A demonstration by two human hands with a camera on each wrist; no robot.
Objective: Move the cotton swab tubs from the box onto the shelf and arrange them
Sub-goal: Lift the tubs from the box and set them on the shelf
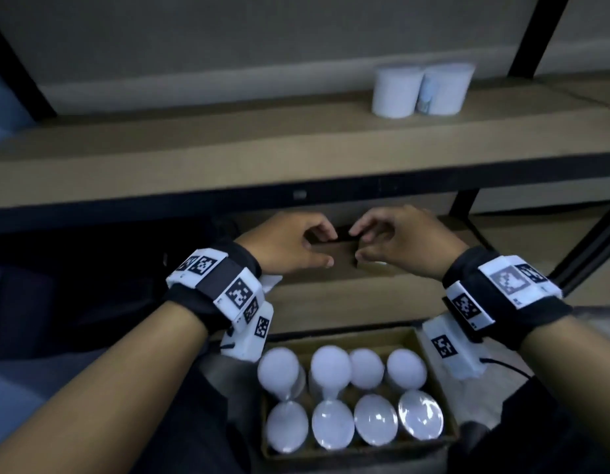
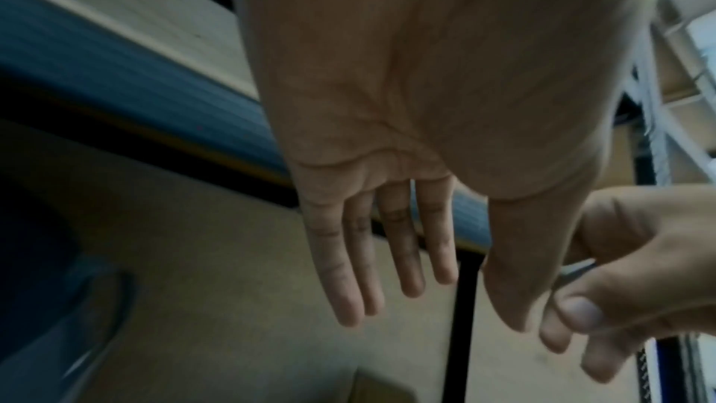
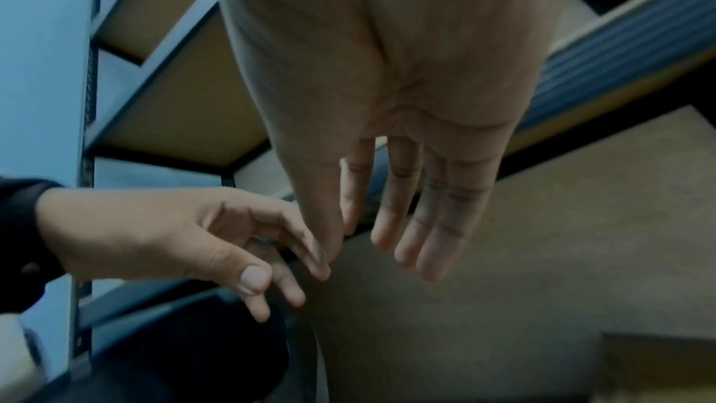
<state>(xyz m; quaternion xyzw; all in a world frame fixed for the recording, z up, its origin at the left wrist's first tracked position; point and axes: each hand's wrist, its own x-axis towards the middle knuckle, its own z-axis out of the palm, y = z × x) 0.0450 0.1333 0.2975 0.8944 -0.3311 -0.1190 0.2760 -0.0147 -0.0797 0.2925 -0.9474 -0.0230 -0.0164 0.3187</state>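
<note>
Two white cotton swab tubs [image 1: 421, 88] stand side by side at the back right of the wooden shelf [image 1: 228, 155]. A cardboard box [image 1: 448, 429] in front of me, low in the head view, holds several more tubs [image 1: 358, 395] with white lids, in two rows. My left hand [image 1: 298, 246] and right hand [image 1: 395, 239] hover close together above the lower shelf board, beyond the box. Both are empty with loosely relaxed fingers. In the left wrist view the left hand [image 2: 410, 271] has straight fingers; in the right wrist view the right hand [image 3: 391, 225] does too.
Black metal uprights [image 1: 529, 32] frame the shelf. Its dark front rail [image 1: 296, 196] runs across above my hands. The lower wooden board [image 1: 331, 295] lies beyond the box. The left and middle of the upper shelf are bare wood.
</note>
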